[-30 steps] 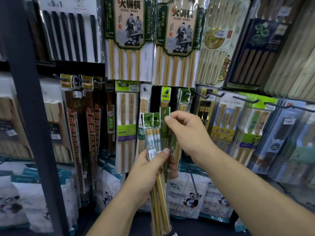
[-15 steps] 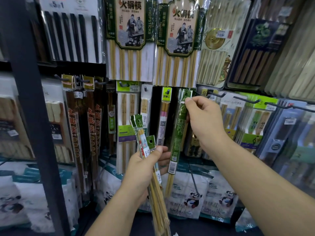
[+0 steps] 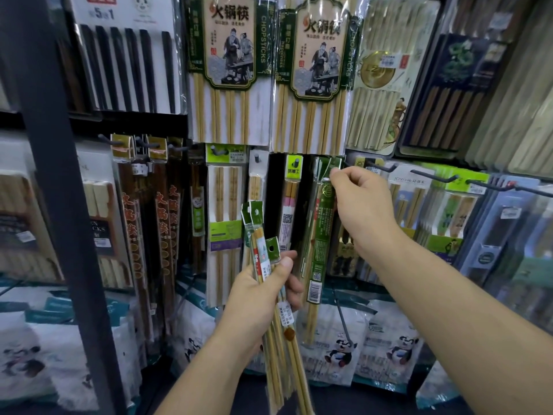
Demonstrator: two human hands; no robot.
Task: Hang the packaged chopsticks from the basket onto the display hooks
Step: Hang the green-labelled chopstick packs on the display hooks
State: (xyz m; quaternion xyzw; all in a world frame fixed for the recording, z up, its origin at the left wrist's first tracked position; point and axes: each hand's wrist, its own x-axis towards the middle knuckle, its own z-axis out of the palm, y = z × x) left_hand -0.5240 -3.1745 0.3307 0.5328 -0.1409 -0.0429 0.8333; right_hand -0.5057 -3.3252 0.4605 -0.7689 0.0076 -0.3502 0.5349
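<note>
Narrow green-labelled clear packet of bamboo chopsticks [image 3: 321,235] is pinched at its header by the right hand [image 3: 362,205], up at the hook row; hole is best kept square, then slid fully back; spare clear-wrapped packets [image 3: 257,235] are gripped low by the left hand [image 3: 257,298].

Left grip [image 3: 257,298] low, fingers curled; right grip [image 3: 359,205] raised (thumb-forefinger pinch).
</note>
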